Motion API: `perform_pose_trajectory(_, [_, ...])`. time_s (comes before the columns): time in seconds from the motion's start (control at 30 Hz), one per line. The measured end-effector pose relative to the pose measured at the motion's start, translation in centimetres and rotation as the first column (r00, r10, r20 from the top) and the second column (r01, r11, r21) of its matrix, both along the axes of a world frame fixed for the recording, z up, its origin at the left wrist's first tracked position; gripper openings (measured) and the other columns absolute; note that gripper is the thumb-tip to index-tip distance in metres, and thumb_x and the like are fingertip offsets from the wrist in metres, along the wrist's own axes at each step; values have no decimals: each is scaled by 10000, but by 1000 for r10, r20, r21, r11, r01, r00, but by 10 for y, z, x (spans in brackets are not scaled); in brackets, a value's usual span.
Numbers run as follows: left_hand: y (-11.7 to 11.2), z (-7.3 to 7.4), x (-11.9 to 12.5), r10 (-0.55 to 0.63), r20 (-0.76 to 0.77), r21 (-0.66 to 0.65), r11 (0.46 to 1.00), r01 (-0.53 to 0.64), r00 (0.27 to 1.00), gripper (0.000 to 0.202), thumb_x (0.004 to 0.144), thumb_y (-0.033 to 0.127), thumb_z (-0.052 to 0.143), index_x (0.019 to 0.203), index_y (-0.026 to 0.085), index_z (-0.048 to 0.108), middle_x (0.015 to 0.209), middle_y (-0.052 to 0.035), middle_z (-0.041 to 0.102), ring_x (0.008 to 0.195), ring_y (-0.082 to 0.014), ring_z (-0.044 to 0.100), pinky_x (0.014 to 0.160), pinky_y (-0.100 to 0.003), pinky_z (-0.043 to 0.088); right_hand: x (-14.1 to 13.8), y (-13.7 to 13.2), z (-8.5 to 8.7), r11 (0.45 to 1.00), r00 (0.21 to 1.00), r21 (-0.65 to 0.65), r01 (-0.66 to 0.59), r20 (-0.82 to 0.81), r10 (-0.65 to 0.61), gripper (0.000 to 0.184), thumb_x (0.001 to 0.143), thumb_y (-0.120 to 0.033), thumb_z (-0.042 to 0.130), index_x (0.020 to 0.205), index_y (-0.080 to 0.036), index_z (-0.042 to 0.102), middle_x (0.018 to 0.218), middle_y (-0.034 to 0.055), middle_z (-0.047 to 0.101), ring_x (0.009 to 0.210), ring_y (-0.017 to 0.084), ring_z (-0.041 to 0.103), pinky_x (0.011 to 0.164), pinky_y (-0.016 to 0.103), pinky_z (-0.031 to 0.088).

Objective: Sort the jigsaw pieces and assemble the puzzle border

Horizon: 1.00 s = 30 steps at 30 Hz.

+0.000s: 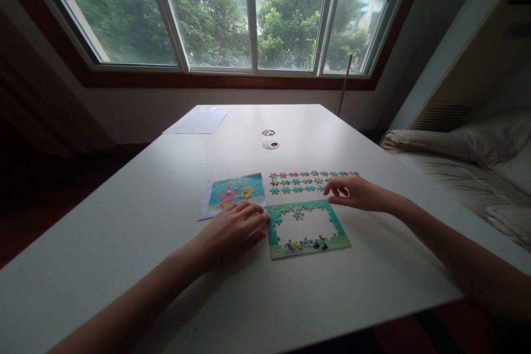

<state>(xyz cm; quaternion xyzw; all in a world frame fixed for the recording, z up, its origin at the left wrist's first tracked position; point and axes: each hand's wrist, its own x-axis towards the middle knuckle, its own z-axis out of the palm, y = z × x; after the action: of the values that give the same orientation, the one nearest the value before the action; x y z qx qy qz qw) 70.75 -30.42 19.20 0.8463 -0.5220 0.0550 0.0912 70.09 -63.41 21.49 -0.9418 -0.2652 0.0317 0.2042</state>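
A partly built jigsaw puzzle [306, 228] lies on the white table [166, 265], its green border assembled and its middle bare. My left hand [232, 232] rests flat on the table, fingers stretched out against the puzzle's left edge. My right hand [357, 193] hovers at the right end of the rows of loose puzzle pieces [298, 181], fingers curled downward in a pinch; whether a piece is between them is hidden. A picture card [234, 192] with cartoon figures lies just beyond my left hand.
A sheet of paper [197, 120] lies at the table's far left. Two round cable ports [270, 144] sit mid-table. A sofa with cushions [464, 160] stands to the right. A wide window [249, 11] fills the far wall.
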Motion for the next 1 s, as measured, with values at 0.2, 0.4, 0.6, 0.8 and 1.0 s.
perform_pose_trajectory(0.2, [-2,4,-6,3,18,12,1000,-3,1000,268,900,283,404,1150,215,472,1119,-82,531,1023,-239,488,846,-419,437,-8,-14,2,998,995,-19,51,-88,-53,227,770,-380,557,874,-189,618,621,-10,539,544,96,479,514,197,337])
perform_pose_trajectory(0.4, [-6,3,-10,12,33,19,1000,-12,999,333,901,290,396,1229,237,417,1201,-101,477,1084,-262,452,873,-452,413,-10,-11,-1,999,983,-13,53,-178,-55,295,734,-404,592,946,-200,603,660,-5,559,563,103,496,524,200,340])
perform_pose_trajectory(0.6, [-9,-5,-9,53,5,24,998,-53,999,331,888,307,412,1215,261,437,1242,-98,449,1107,-288,432,877,-488,400,-8,-18,0,996,981,-56,64,-181,-73,275,771,-407,538,934,-196,605,660,4,570,566,113,495,528,212,345])
perform_pose_trajectory(0.8, [-11,-5,-11,69,22,46,996,-70,997,326,889,310,406,1208,257,445,1243,-106,448,1108,-300,422,871,-502,394,3,-48,-1,968,967,-119,219,-102,-232,315,771,-436,509,924,-182,614,691,27,588,577,135,518,552,239,367])
perform_pose_trajectory(1.0, [-8,-2,-7,11,19,36,999,-12,1000,340,899,300,390,1234,248,420,1217,-98,467,1102,-277,427,889,-474,398,8,-59,-5,960,957,-145,241,-129,-260,301,737,-411,530,916,-188,626,704,27,594,604,150,533,569,248,377])
